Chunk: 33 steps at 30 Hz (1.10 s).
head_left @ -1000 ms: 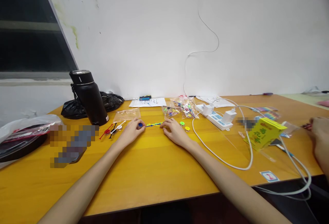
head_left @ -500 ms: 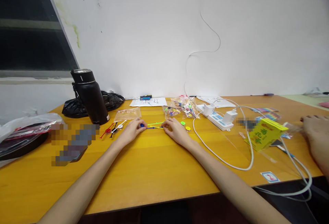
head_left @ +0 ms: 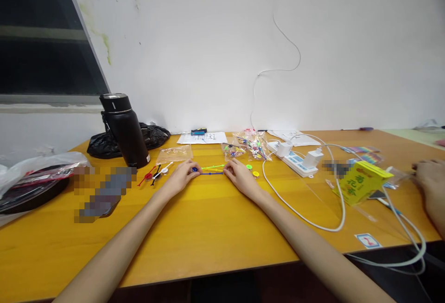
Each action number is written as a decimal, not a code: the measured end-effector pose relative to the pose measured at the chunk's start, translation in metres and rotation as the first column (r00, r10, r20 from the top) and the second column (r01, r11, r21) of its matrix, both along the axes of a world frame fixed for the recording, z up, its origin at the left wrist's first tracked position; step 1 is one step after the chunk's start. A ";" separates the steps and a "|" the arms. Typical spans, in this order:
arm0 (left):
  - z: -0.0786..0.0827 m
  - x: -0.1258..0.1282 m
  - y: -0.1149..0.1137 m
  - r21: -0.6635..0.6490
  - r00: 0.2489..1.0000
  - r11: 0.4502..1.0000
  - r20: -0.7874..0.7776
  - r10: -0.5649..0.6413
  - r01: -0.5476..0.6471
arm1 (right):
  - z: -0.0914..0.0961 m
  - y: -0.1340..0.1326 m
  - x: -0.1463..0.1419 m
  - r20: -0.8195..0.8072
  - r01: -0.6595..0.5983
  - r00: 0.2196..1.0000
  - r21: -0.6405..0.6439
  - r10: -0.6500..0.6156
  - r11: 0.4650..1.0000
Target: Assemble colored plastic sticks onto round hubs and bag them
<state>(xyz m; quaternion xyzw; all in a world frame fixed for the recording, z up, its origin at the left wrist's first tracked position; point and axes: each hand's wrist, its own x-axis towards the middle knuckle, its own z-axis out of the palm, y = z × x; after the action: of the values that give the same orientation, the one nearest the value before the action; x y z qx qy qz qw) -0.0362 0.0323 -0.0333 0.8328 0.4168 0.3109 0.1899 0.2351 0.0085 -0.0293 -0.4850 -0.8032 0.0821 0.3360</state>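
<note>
My left hand (head_left: 185, 175) is closed around a small blue disc (head_left: 194, 170), its fingertips low over the wooden table (head_left: 205, 228). My right hand (head_left: 239, 177) pinches the right end of a thin blue stick (head_left: 210, 174), which spans the gap between both hands. Behind that stick lie a green stick and a yellow stick (head_left: 212, 170), crossing at an angle. To the right of my right hand are a green disc (head_left: 249, 167) and a yellow disc (head_left: 256, 174). Red, black and white sticks with discs (head_left: 156, 174) rest left of my left hand.
A black bottle (head_left: 127, 131) and a phone (head_left: 107, 196) are on the left. Clear bags of small colourful parts (head_left: 253, 145) lie at the back. A power strip (head_left: 297, 164) with white cables, a yellow box (head_left: 361, 182) and another person's hand (head_left: 431, 187) are on the right.
The blue stick now shows clearly in front of the green and yellow sticks, where before it crossed the yellow one. Both hands stay almost in place, and the whole view shifts slightly.
</note>
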 end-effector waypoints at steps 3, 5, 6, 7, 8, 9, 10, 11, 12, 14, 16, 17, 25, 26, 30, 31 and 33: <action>0.000 0.001 -0.002 0.013 1.000 1.000 0.002 -0.004 0.004 | 0.000 0.002 0.000 -0.031 0.010 0.999 -0.002 -0.010 1.000; 0.001 0.002 -0.003 0.014 1.000 1.000 0.007 -0.015 0.015 | -0.001 0.003 0.000 -0.040 0.017 0.999 0.003 -0.016 1.000; 0.001 0.002 -0.003 0.010 1.000 1.000 0.012 -0.024 0.024 | -0.001 0.003 0.001 -0.045 0.016 0.999 0.002 -0.016 1.000; 0.002 0.002 -0.004 0.005 0.999 0.999 0.017 -0.033 0.033 | -0.002 0.004 0.000 -0.050 0.015 0.999 -0.002 -0.015 1.000; 0.002 0.002 -0.004 0.000 0.999 0.999 0.022 -0.040 0.040 | -0.002 0.003 0.000 -0.057 0.013 0.998 -0.006 -0.013 1.000; 0.002 0.003 -0.004 -0.002 0.999 0.999 0.026 -0.043 0.043 | -0.001 0.003 0.000 -0.063 0.012 0.998 -0.009 -0.012 1.000; 0.002 0.003 -0.004 -0.001 0.999 0.999 0.029 -0.042 0.042 | -0.001 0.002 -0.001 -0.068 0.013 0.998 -0.006 -0.014 1.000; 0.003 0.003 -0.004 0.000 0.999 0.999 0.029 -0.040 0.040 | 0.001 0.001 -0.002 -0.068 0.017 0.998 0.002 -0.016 1.000; 0.003 0.003 -0.004 -0.001 0.999 0.999 0.029 -0.037 0.037 | 0.002 -0.001 -0.002 -0.064 0.017 0.998 0.014 -0.016 1.000; 0.002 0.003 -0.004 -0.007 0.999 0.999 0.031 -0.033 0.033 | 0.005 -0.005 -0.004 -0.036 -0.014 0.999 0.028 0.015 0.999; 0.002 0.003 -0.003 -0.015 0.999 0.999 0.038 -0.030 0.031 | 0.007 -0.009 -0.006 -0.002 -0.087 0.996 0.014 0.087 0.996; 0.002 0.003 -0.003 -0.015 0.999 0.999 0.042 -0.028 0.028 | 0.008 -0.010 -0.007 0.010 -0.126 0.992 -0.001 0.126 0.992; 0.002 0.003 -0.004 -0.005 1.000 1.000 0.015 -0.013 0.014 | 0.002 -0.006 -0.007 0.034 -0.190 0.981 -0.024 0.190 0.982; 0.003 0.004 -0.005 -0.008 1.000 1.000 0.010 -0.013 0.013 | 0.001 -0.005 -0.007 0.036 -0.189 0.981 -0.025 0.190 0.982; 0.010 0.011 -0.011 0.033 0.996 0.999 0.080 0.040 -0.043 | -0.003 -0.002 -0.006 0.048 -0.170 0.984 -0.020 0.170 0.985; 0.012 0.013 -0.013 0.045 0.990 0.997 0.129 0.057 -0.063 | -0.004 -0.001 -0.006 0.050 -0.165 0.985 -0.017 0.165 0.986; 0.018 0.017 -0.016 0.051 0.966 0.994 0.246 0.081 -0.096 | -0.005 0.000 -0.005 0.053 -0.160 0.986 -0.011 0.160 0.987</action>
<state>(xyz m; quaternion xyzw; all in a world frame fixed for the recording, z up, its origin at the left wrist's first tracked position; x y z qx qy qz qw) -0.0187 0.0168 -0.0150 0.7744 0.4170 0.4320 0.1994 0.2301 0.0086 -0.0341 -0.4220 -0.8481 0.0987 0.3049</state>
